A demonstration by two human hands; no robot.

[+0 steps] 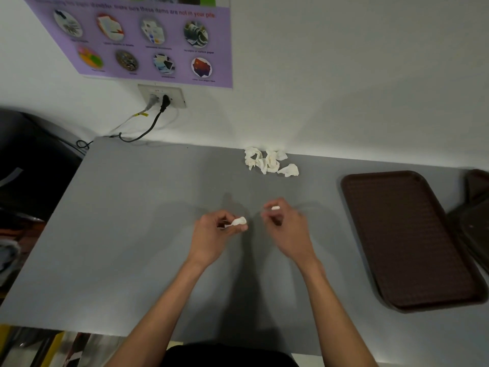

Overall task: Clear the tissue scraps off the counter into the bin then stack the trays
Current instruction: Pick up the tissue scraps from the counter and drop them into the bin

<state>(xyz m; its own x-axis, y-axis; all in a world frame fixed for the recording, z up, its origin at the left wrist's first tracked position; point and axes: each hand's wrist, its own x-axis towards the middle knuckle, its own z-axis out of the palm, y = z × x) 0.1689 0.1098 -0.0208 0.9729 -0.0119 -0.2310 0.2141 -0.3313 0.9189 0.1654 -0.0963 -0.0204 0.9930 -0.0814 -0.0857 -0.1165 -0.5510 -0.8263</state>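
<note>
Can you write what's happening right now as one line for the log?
left hand: pinches tissue scrap | right hand: pinches small scrap | tissue pile: back of counter | brown tray: flat on counter

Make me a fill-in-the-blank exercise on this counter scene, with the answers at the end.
1. The tray lies to the ____ of the pile of scraps.
2. The left hand and the right hand pinch ____ scrap each.
3. The socket holds ____ plugs.
Answers: right; one; two.
</note>
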